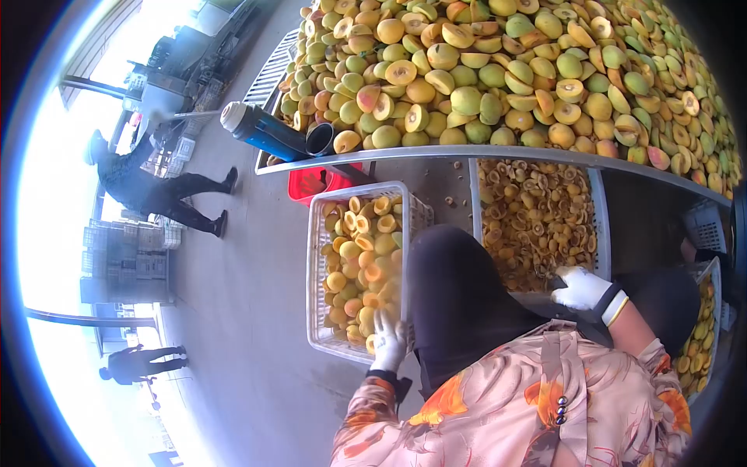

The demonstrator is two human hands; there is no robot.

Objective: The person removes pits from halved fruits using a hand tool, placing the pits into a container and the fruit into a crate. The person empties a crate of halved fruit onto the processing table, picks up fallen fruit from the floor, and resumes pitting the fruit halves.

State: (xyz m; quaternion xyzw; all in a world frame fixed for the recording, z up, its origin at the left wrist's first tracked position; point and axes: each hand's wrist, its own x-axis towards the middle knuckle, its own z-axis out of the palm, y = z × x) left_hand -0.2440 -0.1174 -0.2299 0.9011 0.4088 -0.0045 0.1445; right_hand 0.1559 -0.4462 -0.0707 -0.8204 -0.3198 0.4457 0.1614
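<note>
My left hand (389, 342), in a white glove, is at the near right corner of a white crate (313, 272) of halved yellow-orange fruit (364, 268). Its fingers are extended and apart, with nothing visible in them. My right hand (583, 289), also gloved, is by the near edge of a second crate (603, 226) filled with small brownish cut pieces (537, 218). The fingers of that hand are curled round something small and dark that I cannot make out. Beyond both crates, a metal-edged table (436, 152) bears a large heap of halved fruit (467, 101).
A blue flask (268, 134) and a dark cup (320, 140) are at the table's left end, above a red container (331, 180). Another fruit crate (714, 272) stands at right. Two people (148, 183) (144, 364) and stacked crates (128, 261) are at left.
</note>
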